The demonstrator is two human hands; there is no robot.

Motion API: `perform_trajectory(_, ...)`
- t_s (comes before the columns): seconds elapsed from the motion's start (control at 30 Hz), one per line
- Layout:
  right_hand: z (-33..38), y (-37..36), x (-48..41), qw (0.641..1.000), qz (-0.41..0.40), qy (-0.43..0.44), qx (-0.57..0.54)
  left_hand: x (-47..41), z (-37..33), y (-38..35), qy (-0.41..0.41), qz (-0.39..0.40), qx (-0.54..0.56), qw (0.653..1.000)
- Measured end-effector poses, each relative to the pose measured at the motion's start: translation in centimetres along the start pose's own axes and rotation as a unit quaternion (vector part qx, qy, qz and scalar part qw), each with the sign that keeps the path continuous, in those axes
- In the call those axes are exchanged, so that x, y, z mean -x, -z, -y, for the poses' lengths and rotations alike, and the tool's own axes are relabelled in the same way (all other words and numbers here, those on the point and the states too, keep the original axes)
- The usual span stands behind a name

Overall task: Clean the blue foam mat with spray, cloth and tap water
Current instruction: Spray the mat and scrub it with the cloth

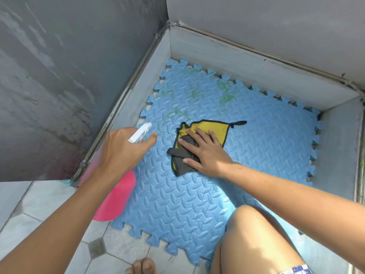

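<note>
The blue foam mat (256,139) lies on the floor in a wall corner, with green smears near its far edge. A pink spray bottle (116,196) with a white trigger head is gripped by my left hand (122,151) over the mat's left edge, its nozzle aimed toward the far side. My right hand (205,153) lies flat with spread fingers on a yellow and grey cloth (209,129), pressing it onto the middle of the mat.
Grey walls (59,76) and a low grey skirting (256,70) close the mat in on the left, far and right sides. Tiled floor (49,206) stretches at the near left. My bare knee (256,240) rests on the mat's near right part, toes below.
</note>
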State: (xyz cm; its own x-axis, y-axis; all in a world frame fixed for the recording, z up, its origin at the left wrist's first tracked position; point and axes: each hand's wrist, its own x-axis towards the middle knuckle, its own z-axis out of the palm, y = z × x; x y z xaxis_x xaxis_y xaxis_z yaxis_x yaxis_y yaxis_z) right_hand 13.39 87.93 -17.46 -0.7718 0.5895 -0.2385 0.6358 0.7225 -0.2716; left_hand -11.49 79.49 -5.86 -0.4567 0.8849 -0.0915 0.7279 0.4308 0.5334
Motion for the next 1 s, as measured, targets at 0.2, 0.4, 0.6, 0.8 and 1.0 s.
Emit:
perform_trajectory(0.2, -1.7, 3.5, -11.9, 0.999, -0.028, -0.018, 0.002, -0.9, 0.7, 0.0, -0.009, -0.018, 0.022, 1.0)
perform_trajectory(0.4, -2.6, 5.3, -17.5, 0.959, -0.074, -0.262, -0.075, -2.3, 0.1, 0.0, 0.009, -0.019, 0.04, 0.999)
perform_trajectory(0.6, -0.7, 1.5, -6.8, 0.999, -0.048, 0.025, 0.008, -4.5, -2.0, -1.1, -0.003, -0.009, 0.038, 0.999)
perform_trajectory(0.8, -11.2, 2.8, -0.4, 0.965, -0.107, -0.24, -0.002, -6.7, -3.2, -1.6, -0.016, -0.008, 0.065, 0.998)
perform_trajectory(1.0, -11.4, 4.4, -8.5, 0.92, -0.133, -0.366, -0.033, -6.5, -2.4, -1.5, -0.025, -0.019, 0.048, 0.998)
